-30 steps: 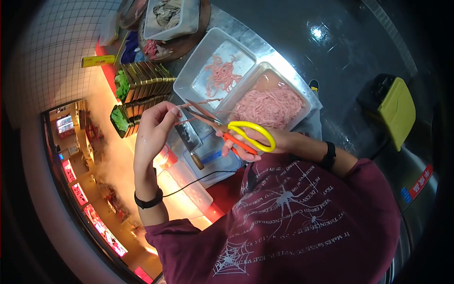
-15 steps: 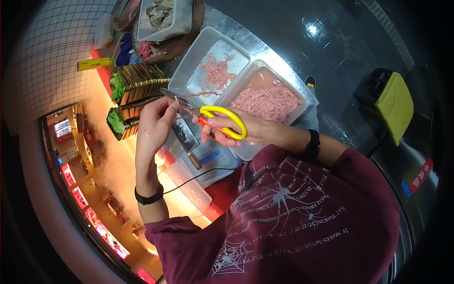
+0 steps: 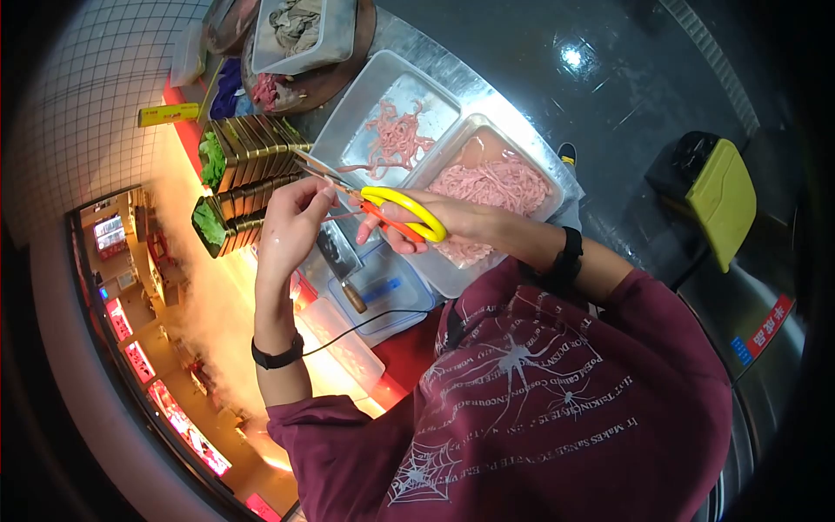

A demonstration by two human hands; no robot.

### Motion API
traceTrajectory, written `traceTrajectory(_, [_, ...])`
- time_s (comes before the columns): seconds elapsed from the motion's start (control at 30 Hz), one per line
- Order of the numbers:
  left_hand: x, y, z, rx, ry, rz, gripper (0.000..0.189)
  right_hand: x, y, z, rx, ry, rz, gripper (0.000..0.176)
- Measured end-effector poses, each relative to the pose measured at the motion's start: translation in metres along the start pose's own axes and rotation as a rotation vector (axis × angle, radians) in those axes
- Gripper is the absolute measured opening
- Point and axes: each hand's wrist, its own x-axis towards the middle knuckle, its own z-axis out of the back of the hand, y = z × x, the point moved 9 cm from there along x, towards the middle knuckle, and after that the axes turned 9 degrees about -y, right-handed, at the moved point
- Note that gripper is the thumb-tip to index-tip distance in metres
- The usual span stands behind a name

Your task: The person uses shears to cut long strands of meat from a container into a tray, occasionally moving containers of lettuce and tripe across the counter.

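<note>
My right hand [image 3: 426, 217] grips a pair of scissors [image 3: 404, 211] with yellow and orange handles, the blades pointing left towards my left hand. The fingertips of my left hand [image 3: 294, 222] are pinched together by the blades, on what looks like a thin pink strand; its end is mostly hidden. Beyond the scissors, a clear plastic tub [image 3: 341, 130] holds a small heap of pink, stringy raw strands [image 3: 398, 137]. A second tub [image 3: 557, 174], partly behind my right forearm, holds a larger pile of similar strands [image 3: 487, 184].
A cleaver [image 3: 337, 250] with a wooden handle lies near a blue-rimmed lidded box [image 3: 391, 300]. Metal containers with green leaves [image 3: 211, 161] stand left, beside steam. A tub of greyish stuff [image 3: 296, 30] sits at the back. A yellow-topped bin [image 3: 724, 204] is at right.
The scissor handles have come closer together and shifted slightly left and up. A pink strand that stretched across near the blades now lies differently, at the tub's near edge.
</note>
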Motion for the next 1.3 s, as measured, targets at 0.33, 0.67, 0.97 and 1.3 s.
traceTrajectory(0.33, [-0.006,0.002,-0.003,-0.046,0.063,0.013,0.022,0.019,0.018,0.032,-0.047,-0.230,0.140,0.049])
traceTrajectory(0.67, [-0.002,-0.006,-0.003,-0.233,0.056,-0.059,0.021,0.061,0.090,0.008,-0.673,-0.318,0.471,0.042])
traceTrajectory(0.97, [-0.014,-0.022,0.019,-0.375,-0.007,-0.234,0.022,0.049,0.122,-0.045,-0.624,-0.152,0.434,0.038])
traceTrajectory(1.3, [-0.013,0.028,-0.010,-0.681,0.058,-0.341,0.027,0.039,0.145,-0.049,-0.503,-0.170,0.458,0.041])
